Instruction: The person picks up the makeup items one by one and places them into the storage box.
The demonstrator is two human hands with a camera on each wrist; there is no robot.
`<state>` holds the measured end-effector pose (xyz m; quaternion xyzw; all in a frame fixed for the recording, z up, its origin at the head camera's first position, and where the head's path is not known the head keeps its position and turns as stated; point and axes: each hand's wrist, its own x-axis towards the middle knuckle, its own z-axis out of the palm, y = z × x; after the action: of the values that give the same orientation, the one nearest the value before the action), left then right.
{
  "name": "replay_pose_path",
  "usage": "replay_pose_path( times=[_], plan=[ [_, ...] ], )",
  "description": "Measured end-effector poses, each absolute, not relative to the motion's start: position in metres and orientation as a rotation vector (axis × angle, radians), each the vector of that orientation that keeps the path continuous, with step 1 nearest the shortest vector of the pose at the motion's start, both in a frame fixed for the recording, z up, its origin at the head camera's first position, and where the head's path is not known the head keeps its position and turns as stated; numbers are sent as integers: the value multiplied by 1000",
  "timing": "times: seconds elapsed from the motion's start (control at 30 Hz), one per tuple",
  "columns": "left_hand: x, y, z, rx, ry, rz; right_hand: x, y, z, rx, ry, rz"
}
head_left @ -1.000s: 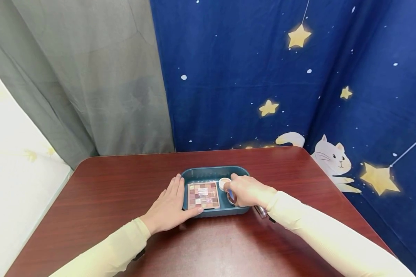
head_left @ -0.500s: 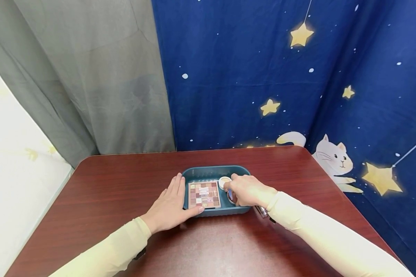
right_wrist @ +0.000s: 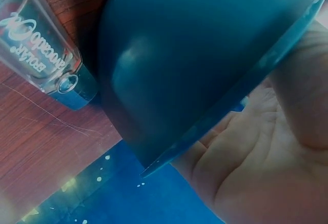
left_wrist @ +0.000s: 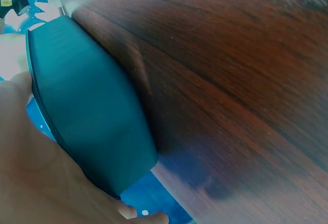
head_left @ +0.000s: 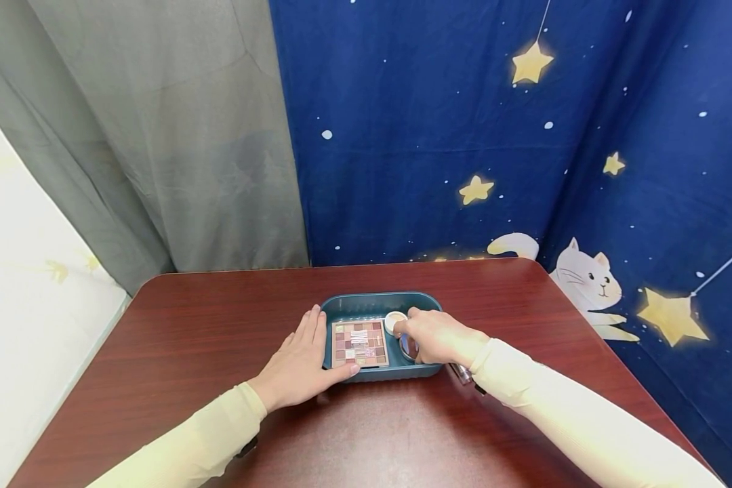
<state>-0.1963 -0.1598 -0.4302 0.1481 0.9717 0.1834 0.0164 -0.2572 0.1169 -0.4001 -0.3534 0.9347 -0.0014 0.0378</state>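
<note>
A dark teal tray point(head_left: 366, 298) stands on the table, holding an eyeshadow palette point(head_left: 358, 344), a small round white-rimmed pot point(head_left: 394, 322) and a round, shiny dark disc point(head_left: 408, 347). My left hand point(head_left: 299, 362) rests on the tray's left end, its fingers straight along the side and the thumb over the front rim. Over the right end, my right hand point(head_left: 442, 337) reaches inside with curled fingers at the disc, seeming to hold its edge; the fingertips are partly hidden. In the right wrist view the tray wall point(right_wrist: 169, 70) covers those fingers.
A clear tube with white lettering point(right_wrist: 38, 44) lies on the brown table point(head_left: 219, 318) beside the tray's right end, partly under my right wrist. Behind the table hang a grey curtain point(head_left: 219, 135) and a blue starry curtain point(head_left: 402, 135).
Both hands stay at the tray in nearly the same pose. The whole head view shifts very slightly; the blue reflection on the disc changes a little.
</note>
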Motion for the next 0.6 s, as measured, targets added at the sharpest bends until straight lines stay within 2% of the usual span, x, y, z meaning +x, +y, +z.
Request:
replay_pose_path(
  times=[0.6],
  plan=[
    [-197,-160,-431,452,3014,581,-256,117,-394,-1085,2834,-18]
  ],
)
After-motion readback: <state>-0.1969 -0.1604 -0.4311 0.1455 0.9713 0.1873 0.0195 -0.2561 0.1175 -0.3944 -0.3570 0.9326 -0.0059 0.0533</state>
